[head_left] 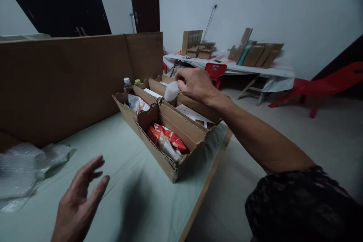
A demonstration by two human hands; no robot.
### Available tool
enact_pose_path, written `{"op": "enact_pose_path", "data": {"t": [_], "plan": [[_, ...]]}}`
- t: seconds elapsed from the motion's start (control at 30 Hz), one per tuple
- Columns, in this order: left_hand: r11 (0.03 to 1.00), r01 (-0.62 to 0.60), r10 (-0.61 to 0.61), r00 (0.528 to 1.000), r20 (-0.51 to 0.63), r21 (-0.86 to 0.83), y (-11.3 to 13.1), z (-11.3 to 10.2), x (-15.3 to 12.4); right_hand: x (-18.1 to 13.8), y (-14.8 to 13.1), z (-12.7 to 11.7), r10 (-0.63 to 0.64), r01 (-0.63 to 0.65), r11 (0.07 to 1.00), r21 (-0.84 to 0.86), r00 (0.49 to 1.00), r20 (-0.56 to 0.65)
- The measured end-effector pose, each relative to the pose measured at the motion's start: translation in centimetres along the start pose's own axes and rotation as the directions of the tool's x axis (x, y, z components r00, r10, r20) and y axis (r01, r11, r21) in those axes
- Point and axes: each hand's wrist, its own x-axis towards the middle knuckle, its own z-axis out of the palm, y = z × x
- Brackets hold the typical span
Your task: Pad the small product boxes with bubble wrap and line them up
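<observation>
The right hand [194,83] pinches a small white packet [171,91] above the far compartment of a divided cardboard box [170,138] on the worktop [124,166], arm stretched to reach. The left hand [79,200] hovers open, empty, near bubble wrap [25,170].

What the view hides or cuts off

The white object [171,91] in the right hand [195,84] is partly covered by the fingers and too blurred to identify. The left hand [78,204] is cut off at the wrist by the bottom edge, and its fingers are smeared. The plastic wrap [25,170] runs off the left edge. In the cardboard box [159,155], the packets [167,140] are half hidden by the walls and their print is unreadable. Two bottles [127,83] behind the box show only their tops. The items on the far table [255,69] are too small to tell apart.
</observation>
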Motion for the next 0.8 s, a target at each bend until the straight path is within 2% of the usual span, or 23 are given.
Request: {"op": "enact_pose_path", "data": {"t": [0.03, 0.1, 0.13, 0.17, 0.23, 0.27, 0.3, 0.33, 0.37, 0.4, 0.43, 0.5, 0.57, 0.67, 0.8], "plan": [[0.991, -0.131, 0.132, 0.991, -0.026, 0.021, 1.3, 1.1, 0.0, -1.0, -1.3, -1.4, -0.051, 0.054, 0.996, 0.077, 0.998, -0.036], [0.926, -0.377, 0.378, 0.922, -0.08, 0.027, 3.8, 3.2, 0.1, -3.2, -4.4, -3.4, -0.194, 0.188, 0.948, 0.258, 0.981, -0.003], [0.896, -0.444, 0.443, 0.892, -0.095, 0.011, 4.8, 4.1, 0.1, -4.2, -6.0, -3.9, -0.296, 0.26, 0.895, 0.363, 0.954, 0.044], [0.889, -0.457, 0.453, 0.885, -0.107, -0.016, 5.6, 4.9, 0.1, -4.9, -7.3, -4.0, -0.406, 0.324, 0.822, 0.468, 0.91, 0.083], [0.935, -0.341, 0.333, 0.939, -0.088, -0.102, 6.4, 5.6, 0.1, -4.9, -9.0, -3.0, -0.57, 0.385, 0.671, 0.633, 0.815, 0.108], [0.959, -0.238, 0.231, 0.971, -0.061, -0.151, 6.4, 5.6, 0.1, -4.1, -9.1, -2.2, -0.589, 0.384, 0.638, 0.667, 0.801, 0.102], [0.971, -0.135, 0.132, 0.991, -0.029, -0.195, 6.1, 5.3, 0.0, -2.9, -8.9, -1.1, -0.567, 0.37, 0.649, 0.665, 0.818, 0.098], [0.972, -0.049, 0.05, 0.999, -0.002, -0.23, 5.6, 4.9, -0.1, -1.2, -8.3, 0.2, -0.494, 0.33, 0.713, 0.619, 0.863, 0.11], [0.967, 0.018, -0.014, 1.0, 0.018, -0.256, 4.9, 4.3, -0.2, 0.8, -7.5, 1.5, -0.39, 0.274, 0.809, 0.52, 0.913, 0.124], [0.961, 0.072, -0.066, 0.997, 0.028, -0.269, 4.1, 3.7, -0.4, 2.8, -6.5, 2.9, -0.294, 0.213, 0.898, 0.386, 0.941, 0.166], [0.956, 0.111, -0.108, 0.994, 0.027, -0.271, 3.3, 3.0, -0.7, 4.7, -5.5, 4.2, -0.203, 0.139, 0.959, 0.247, 0.945, 0.255], [0.95, 0.173, -0.173, 0.985, 0.024, -0.258, 1.9, 2.1, -1.3, 7.8, -3.6, 6.6, -0.147, 0.091, 0.982, 0.168, 0.92, 0.364], [0.944, 0.216, -0.218, 0.976, 0.02, -0.251, 0.8, 1.6, -1.9, 9.7, -2.3, 8.4, -0.159, 0.095, 0.982, 0.164, 0.882, 0.443], [0.93, 0.262, -0.27, 0.963, 0.003, -0.258, 0.0, 1.5, -2.5, 11.0, -1.0, 10.0, -0.219, 0.137, 0.971, 0.197, 0.839, 0.497], [0.909, 0.316, -0.326, 0.945, 0.009, -0.27, -0.8, 1.8, -2.6, 12.0, 0.3, 11.5, -0.259, 0.181, 0.964, 0.195, 0.807, 0.531]]}}
